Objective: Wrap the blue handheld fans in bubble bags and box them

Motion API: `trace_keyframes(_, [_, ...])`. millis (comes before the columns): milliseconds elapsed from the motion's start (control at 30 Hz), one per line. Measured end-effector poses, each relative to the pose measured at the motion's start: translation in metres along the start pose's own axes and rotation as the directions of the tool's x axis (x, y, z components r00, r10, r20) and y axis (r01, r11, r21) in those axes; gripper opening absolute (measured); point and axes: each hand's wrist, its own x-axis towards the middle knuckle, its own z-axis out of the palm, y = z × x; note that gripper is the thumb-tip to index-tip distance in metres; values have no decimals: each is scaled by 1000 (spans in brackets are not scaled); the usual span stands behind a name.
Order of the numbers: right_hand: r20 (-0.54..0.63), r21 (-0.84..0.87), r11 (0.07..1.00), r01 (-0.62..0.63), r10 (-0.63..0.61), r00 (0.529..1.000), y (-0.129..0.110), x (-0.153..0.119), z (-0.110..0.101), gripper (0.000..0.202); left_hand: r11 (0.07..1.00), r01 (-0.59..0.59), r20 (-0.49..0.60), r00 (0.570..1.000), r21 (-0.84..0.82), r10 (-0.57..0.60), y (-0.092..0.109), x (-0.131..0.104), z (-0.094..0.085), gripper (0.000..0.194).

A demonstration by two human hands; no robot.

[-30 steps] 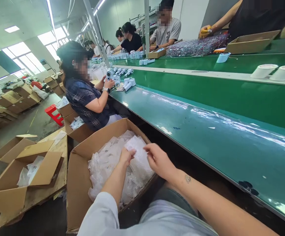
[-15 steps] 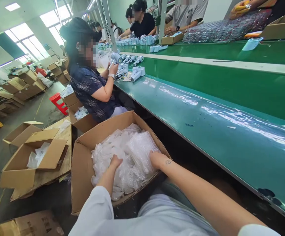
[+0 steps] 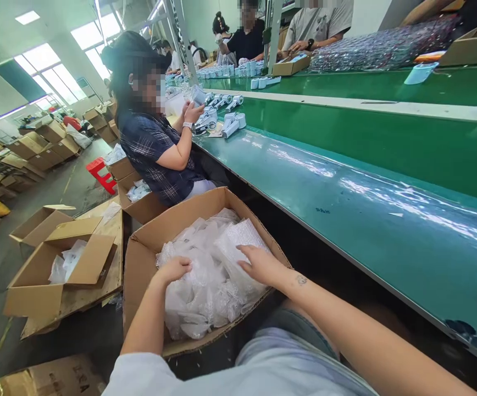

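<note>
A deep cardboard box [image 3: 139, 297] in front of me holds a heap of clear bubble-wrap bags [image 3: 205, 264]. My left hand [image 3: 175, 269] is over the left part of the heap, fingers stretched toward the middle; no bag shows in its grip. On the right side, my right hand [image 3: 263, 265] is open, thumb and fingers apart, beside a flat bubble-wrap bag [image 3: 244, 236] that lies on top. Whether the fingertips of either hand touch the plastic is hard to tell.
A green-topped workbench [image 3: 345, 203] runs along the right. A co-worker [image 3: 160, 148] sits beyond my box, handling a pale blue device near several similar devices [image 3: 232, 124]. Open cartons [image 3: 32, 300] stand on the left, near a red stool [image 3: 101, 175].
My left hand has moved up and left from within the heap. My right hand has shifted slightly up and its fingers have spread off the flat bag's edge.
</note>
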Motion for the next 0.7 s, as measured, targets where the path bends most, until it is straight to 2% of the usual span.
trace_keyframes(67, [105, 40, 989, 144, -147, 983, -23, -3, -1, 71, 999, 42, 165, 985, -5, -40, 25, -17, -4, 18])
trace_keyframes(100, [181, 90, 975, 202, -215, 960, -33, -4, -2, 78, 999, 51, 270, 962, -13, -45, 37, -25, -3, 16])
trace_keyframes(133, [266, 164, 961, 224, -262, 928, -40, -6, -3, 77, 998, 51, 365, 930, -22, -40, 48, -33, 0, 15])
trace_keyframes(167, [345, 256, 947, 196, -279, 896, -44, -7, -3, 69, 999, 29, 423, 906, -35, -11, 58, -39, 5, 14])
trace_keyframes(200, [402, 358, 926, 119, -267, 876, -47, -9, -3, 57, 998, -25, 424, 905, -55, 46, 66, -43, 10, 13])
trace_keyframes(233, [433, 461, 887, 16, -241, 868, -46, -12, -3, 48, 990, -112, 357, 925, -81, 133, 72, -47, 17, 12])
trace_keyframes(267, [440, 558, 825, -91, -202, 875, -45, -14, -3, 45, 970, -217, 241, 941, -111, 239, 75, -49, 23, 11])
trace_keyframes(300, [430, 639, 747, -182, -151, 890, -41, -17, -2, 45, 933, -332, 96, 933, -141, 346, 77, -50, 29, 10])
trace_keyframes(367, [396, 722, 629, -286, -37, 918, -33, -23, -1, 47, 832, -520, -163, 853, -193, 496, 75, -51, 42, 12])
trace_keyframes(400, [387, 726, 613, -311, 9, 922, -29, -25, 0, 47, 790, -571, -231, 818, -223, 526, 73, -51, 47, 13])
trace_keyframes(467, [369, 690, 647, -324, 71, 927, -23, -29, -2, 45, 765, -597, -260, 799, -242, 542, 71, -53, 57, 16])
trace_keyframes(567, [225, 667, 705, -241, 119, 967, -24, -31, -13, 39, 821, -559, -195, 824, -118, 533, 77, -56, 70, 14])
trace_keyframes(633, [64, 683, 724, -93, 68, 996, -34, -33, -26, 40, 831, -555, -120, 828, -32, 548, 87, -59, 78, 12])
trace_keyframes(700, [-15, 649, 758, 74, -85, 996, -48, -35, -40, 46, 835, -548, -18, 836, -40, 548, 97, -60, 85, 10])
